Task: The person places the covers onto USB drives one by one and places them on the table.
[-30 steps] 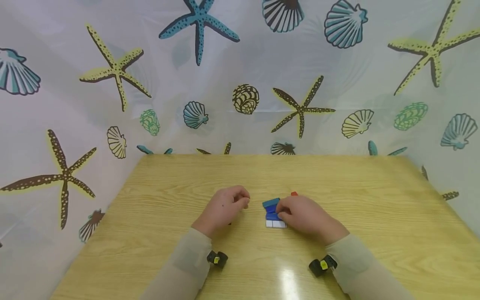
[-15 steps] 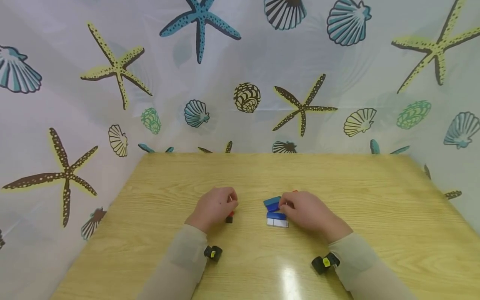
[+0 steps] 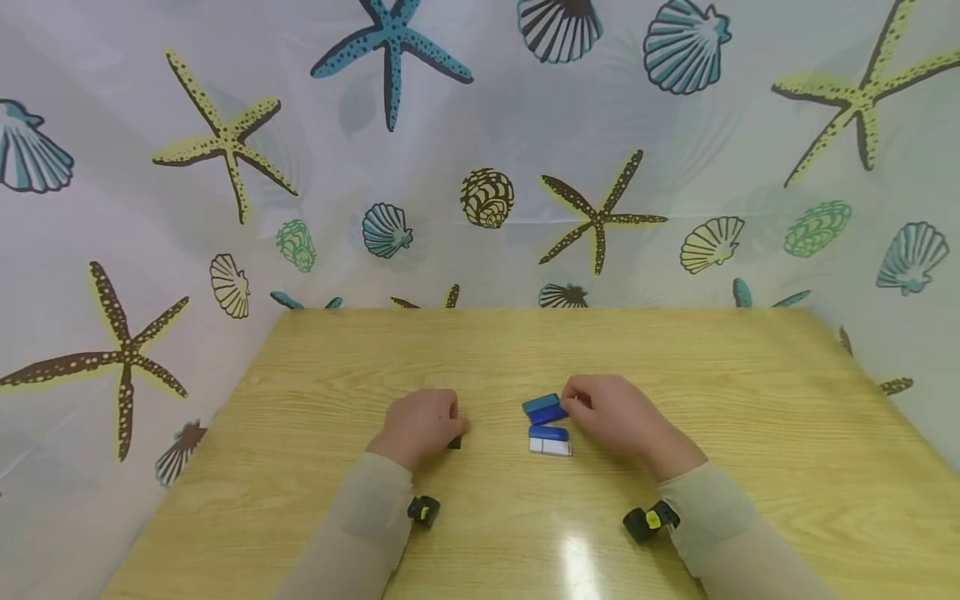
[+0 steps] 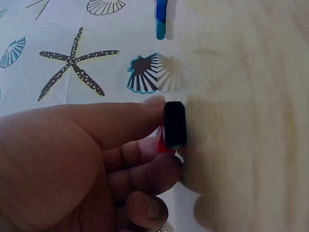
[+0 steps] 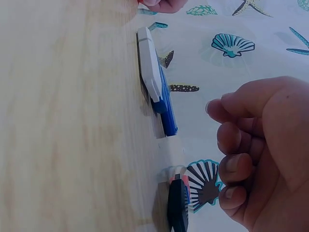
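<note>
In the head view my left hand [image 3: 420,425] is low over the table, left of the flash drives. The left wrist view shows its thumb and fingers around a red flash drive [image 4: 161,141], mostly hidden behind a black one [image 4: 175,124]. My right hand [image 3: 615,417], fingers loosely curled and holding nothing, hovers right of a group of drives: teal [image 3: 541,404], dark blue [image 3: 548,414], blue [image 3: 548,433] and white [image 3: 551,447]. Below that hand, in the right wrist view, lies a black flash drive [image 5: 178,205] with something red behind it.
The wooden table [image 3: 360,350] stretches around both hands. A patterned cloth [image 3: 450,125] with starfish and shells hangs behind it and at both sides. A black camera [image 3: 423,511] is strapped to the left wrist, another [image 3: 651,522] to the right.
My left hand has moved left and nearer, down over the red and black drives. My right hand has drawn off the blue drives, leaving the dark blue one beside the teal one.
</note>
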Demonstrator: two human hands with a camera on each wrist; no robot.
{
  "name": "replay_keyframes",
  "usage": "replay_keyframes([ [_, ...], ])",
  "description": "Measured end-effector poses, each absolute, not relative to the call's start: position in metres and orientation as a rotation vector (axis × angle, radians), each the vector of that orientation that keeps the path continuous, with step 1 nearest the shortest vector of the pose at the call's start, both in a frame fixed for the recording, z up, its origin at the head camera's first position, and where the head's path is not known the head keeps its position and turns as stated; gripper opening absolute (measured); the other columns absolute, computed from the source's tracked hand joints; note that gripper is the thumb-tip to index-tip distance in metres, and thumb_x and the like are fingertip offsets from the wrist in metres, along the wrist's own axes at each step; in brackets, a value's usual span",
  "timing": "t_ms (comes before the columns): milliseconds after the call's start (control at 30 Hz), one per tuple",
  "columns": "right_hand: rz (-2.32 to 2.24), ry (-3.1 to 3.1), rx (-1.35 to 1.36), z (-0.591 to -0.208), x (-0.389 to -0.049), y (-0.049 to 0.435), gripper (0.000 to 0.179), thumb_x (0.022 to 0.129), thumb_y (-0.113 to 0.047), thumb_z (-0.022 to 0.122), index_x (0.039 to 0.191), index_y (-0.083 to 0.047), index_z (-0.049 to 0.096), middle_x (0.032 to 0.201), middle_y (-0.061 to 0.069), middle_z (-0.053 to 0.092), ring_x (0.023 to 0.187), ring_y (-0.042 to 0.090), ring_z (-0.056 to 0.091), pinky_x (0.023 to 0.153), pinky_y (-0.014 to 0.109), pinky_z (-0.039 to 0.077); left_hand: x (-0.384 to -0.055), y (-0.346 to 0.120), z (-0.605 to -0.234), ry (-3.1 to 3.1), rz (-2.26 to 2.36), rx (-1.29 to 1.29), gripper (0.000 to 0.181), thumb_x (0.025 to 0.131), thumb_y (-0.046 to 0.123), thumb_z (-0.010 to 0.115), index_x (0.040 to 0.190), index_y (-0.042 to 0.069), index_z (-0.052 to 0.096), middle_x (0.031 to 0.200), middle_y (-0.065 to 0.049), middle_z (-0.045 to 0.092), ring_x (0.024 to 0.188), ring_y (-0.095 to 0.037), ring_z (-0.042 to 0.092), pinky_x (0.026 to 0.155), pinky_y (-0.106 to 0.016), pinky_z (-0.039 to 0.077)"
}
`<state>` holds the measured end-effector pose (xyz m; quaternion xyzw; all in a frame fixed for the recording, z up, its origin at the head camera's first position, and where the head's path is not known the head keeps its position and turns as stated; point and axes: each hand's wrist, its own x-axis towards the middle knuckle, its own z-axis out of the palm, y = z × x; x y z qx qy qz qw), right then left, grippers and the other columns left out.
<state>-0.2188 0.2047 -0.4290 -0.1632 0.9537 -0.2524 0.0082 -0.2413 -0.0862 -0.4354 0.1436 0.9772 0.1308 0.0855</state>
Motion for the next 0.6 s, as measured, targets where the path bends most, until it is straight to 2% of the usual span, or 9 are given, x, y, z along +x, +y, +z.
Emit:
replay_keyframes([
  [300,-0.800,2.988,-0.501,-0.4308,-0.2208,0.2054,0.014,0.101,-0.024,0.060,0.100,-0.017,0.072,0.086,-0.009,0.064,0.077,0.015,0.056,0.079,0.038,0.048,-0.2405,-0.0832,-0.4366,2.909,0.452,0.508,0.022,0.095,0.028,0.070,0.080,0.019,0.058,0.070,0.004,0.057,0.064,-0.016,0.052,0.059,-0.034,0.041],
  [467,-0.830,2.983,-0.468,-0.4322,-0.2217,0.2077,0.013,0.101,-0.023,0.061,0.099,-0.018,0.072,0.085,-0.008,0.063,0.077,0.015,0.055,0.077,0.037,0.047,-0.2403,-0.0809,-0.4371,2.913,0.475,0.551,0.010,0.094,0.021,0.069,0.090,0.017,0.061,0.081,0.003,0.059,0.070,-0.017,0.053,0.064,-0.037,0.045],
  [600,-0.882,2.982,-0.442,-0.4314,-0.2220,0.2098,0.012,0.101,-0.023,0.061,0.098,-0.017,0.072,0.081,-0.005,0.061,0.072,0.016,0.054,0.070,0.037,0.045,-0.2396,-0.0802,-0.4388,2.899,0.515,0.569,0.006,0.093,0.016,0.069,0.095,0.014,0.063,0.088,0.001,0.061,0.076,-0.017,0.055,0.070,-0.039,0.048],
])
